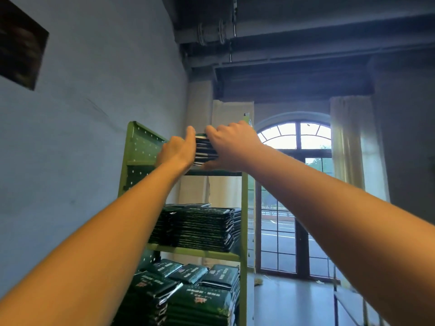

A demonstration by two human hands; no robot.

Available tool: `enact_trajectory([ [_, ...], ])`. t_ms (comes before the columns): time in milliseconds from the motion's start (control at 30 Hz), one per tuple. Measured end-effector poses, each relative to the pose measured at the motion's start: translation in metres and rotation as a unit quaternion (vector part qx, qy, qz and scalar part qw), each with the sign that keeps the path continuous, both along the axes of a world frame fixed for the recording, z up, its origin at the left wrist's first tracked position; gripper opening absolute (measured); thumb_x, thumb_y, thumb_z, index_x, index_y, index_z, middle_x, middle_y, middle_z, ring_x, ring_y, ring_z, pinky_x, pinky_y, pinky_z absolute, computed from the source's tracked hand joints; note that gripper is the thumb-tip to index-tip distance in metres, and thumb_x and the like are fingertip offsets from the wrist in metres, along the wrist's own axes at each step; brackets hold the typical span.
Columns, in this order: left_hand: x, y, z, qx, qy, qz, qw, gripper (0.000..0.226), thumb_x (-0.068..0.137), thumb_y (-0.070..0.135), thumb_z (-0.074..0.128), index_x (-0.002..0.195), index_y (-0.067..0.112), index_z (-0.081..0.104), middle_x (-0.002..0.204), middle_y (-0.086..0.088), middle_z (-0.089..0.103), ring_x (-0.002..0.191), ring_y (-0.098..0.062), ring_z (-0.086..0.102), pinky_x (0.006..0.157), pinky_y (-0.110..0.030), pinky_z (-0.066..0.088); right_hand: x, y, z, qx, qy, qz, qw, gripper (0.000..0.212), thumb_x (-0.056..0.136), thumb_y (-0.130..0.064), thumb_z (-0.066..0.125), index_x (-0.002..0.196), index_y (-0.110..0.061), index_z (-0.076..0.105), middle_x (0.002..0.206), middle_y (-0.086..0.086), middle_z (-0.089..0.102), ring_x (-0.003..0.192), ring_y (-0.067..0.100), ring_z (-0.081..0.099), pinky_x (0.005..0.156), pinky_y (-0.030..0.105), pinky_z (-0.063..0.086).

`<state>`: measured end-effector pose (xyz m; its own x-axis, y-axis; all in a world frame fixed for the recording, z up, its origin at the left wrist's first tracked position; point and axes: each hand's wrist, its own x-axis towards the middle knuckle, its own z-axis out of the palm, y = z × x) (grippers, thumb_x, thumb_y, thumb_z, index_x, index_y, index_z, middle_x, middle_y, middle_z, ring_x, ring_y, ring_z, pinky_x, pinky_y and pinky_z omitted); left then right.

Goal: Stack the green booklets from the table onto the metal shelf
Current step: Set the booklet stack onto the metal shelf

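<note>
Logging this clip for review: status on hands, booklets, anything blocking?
Left hand and right hand both grip booklet stack from either side. Stack at top tier of metal shelf. Nothing visibly blocking.

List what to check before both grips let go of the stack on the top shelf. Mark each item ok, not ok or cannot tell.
1. Stack held on both sides: the left grip and right grip hold the booklet stack between them: ok.
2. Stack sitting flat on the top shelf: cannot tell, the grips hide its underside.
3. Stack edges squared up: cannot tell, too blurred.
4. The middle shelf stacks lying level: ok.
5. The bottom shelf booklets tidy: not ok, several lie tilted and askew.
</note>
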<state>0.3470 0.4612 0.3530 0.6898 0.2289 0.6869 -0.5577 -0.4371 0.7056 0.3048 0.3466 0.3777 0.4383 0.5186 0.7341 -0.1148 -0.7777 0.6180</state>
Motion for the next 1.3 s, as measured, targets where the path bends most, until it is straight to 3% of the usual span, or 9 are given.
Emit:
enact_trajectory([
  [67,0.009,0.004,-0.013,0.046,-0.100,0.073,0.991,0.057,0.103,0.042,0.015,0.084,0.009,0.059,0.099,-0.019,0.063,0.087,-0.030,0.051,0.084,-0.040,0.040,0.001,0.001,0.005,-0.007,0.011,-0.022,1.000,0.069,0.080,-0.067,0.054,0.120,-0.013,0.041,0.108,0.006,0.062,0.090,0.027,0.060,0.068,0.034,0.039],
  [200,0.031,0.010,-0.034,0.081,-0.097,0.066,0.990,0.054,0.104,0.031,0.014,0.082,0.010,0.058,0.089,-0.009,0.056,0.090,-0.024,0.048,0.096,-0.038,0.029,-0.001,0.005,0.009,-0.003,0.038,-0.053,0.998,0.074,0.078,-0.070,0.055,0.122,-0.013,0.039,0.105,0.004,0.060,0.082,0.024,0.052,0.065,0.034,0.042],
  [300,0.041,0.012,-0.037,0.087,-0.123,0.072,0.986,0.041,0.101,0.023,0.021,0.064,0.018,0.039,0.081,-0.006,0.049,0.086,-0.026,0.047,0.095,-0.040,0.030,0.001,0.004,0.016,0.010,0.069,-0.055,0.996,0.070,0.081,-0.066,0.055,0.124,-0.014,0.040,0.110,0.006,0.060,0.089,0.025,0.055,0.072,0.036,0.049],
  [367,0.044,0.012,-0.041,0.094,-0.135,0.072,0.984,0.038,0.100,0.023,0.023,0.068,0.017,0.043,0.084,-0.002,0.048,0.088,-0.022,0.044,0.096,-0.040,0.028,0.002,0.003,0.022,0.024,0.105,-0.057,0.993,0.066,0.083,-0.062,0.056,0.126,-0.015,0.041,0.112,0.007,0.060,0.092,0.024,0.055,0.077,0.037,0.050],
  [467,0.048,0.013,-0.045,0.114,-0.151,0.071,0.979,0.034,0.100,0.024,0.027,0.095,0.013,0.058,0.099,0.000,0.051,0.101,-0.019,0.045,0.096,-0.038,0.026,0.005,0.004,0.032,0.050,0.161,-0.051,0.984,0.060,0.083,-0.057,0.060,0.124,-0.017,0.044,0.113,0.006,0.061,0.090,0.022,0.052,0.082,0.037,0.048],
  [633,0.051,0.016,-0.047,0.128,-0.159,0.061,0.977,0.033,0.100,0.025,0.028,0.111,0.016,0.059,0.116,0.000,0.056,0.111,-0.017,0.044,0.099,-0.038,0.025,0.015,0.005,0.044,0.074,0.229,-0.094,0.966,0.056,0.082,-0.051,0.064,0.123,-0.015,0.049,0.111,0.006,0.061,0.097,0.024,0.056,0.093,0.041,0.047],
  [1000,0.051,0.013,-0.050,0.125,-0.163,0.073,0.976,0.029,0.099,0.026,0.030,0.107,0.018,0.057,0.115,0.002,0.056,0.108,-0.015,0.044,0.096,-0.037,0.027,0.033,0.021,0.059,0.098,0.270,-0.180,0.941,0.064,0.085,-0.046,0.063,0.131,-0.006,0.045,0.119,0.012,0.058,0.106,0.029,0.057,0.098,0.043,0.046],
  [1167,0.051,0.013,-0.050,0.125,-0.159,0.072,0.977,0.029,0.099,0.026,0.030,0.105,0.018,0.057,0.114,0.002,0.056,0.108,-0.015,0.043,0.095,-0.037,0.027,0.030,0.029,0.052,0.106,0.291,-0.172,0.935,0.072,0.089,-0.054,0.052,0.146,-0.020,0.026,0.142,0.010,0.042,0.122,0.030,0.047,0.101,0.040,0.041],
  [1300,0.051,0.013,-0.049,0.123,-0.157,0.069,0.978,0.028,0.099,0.026,0.030,0.104,0.019,0.057,0.112,0.002,0.055,0.107,-0.015,0.043,0.095,-0.037,0.027,0.031,0.041,0.050,0.105,0.294,-0.209,0.927,0.060,0.094,-0.056,0.041,0.137,-0.015,0.040,0.137,0.009,0.046,0.115,0.026,0.047,0.098,0.039,0.039],
])
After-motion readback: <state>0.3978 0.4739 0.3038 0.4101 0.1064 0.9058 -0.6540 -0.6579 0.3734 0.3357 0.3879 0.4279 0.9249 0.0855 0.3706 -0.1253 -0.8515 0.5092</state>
